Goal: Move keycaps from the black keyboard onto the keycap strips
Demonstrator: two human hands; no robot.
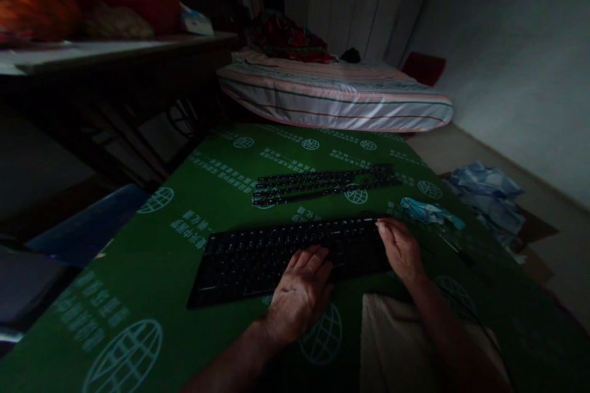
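Observation:
A black keyboard [258,258] lies at a slight slant on the green printed tabletop. Across its lower middle rests my left hand [302,285], fingers stretched out over the keys and palm near the front edge. My right hand [401,249] is closed around the keyboard's right end, with its fingertips at the far right corner; some of its fingers are hidden. Beyond the keyboard, loose black keycaps [299,182] are laid out in several rows, with a gap toward their right side.
Right of the keyboard lie a blue crumpled wrapper [431,212] and a thin dark tool [456,245]. A beige cloth [387,344] is under my right forearm. Past the green table [152,258] stands a bed [341,95]; a cluttered desk [138,52] is at left.

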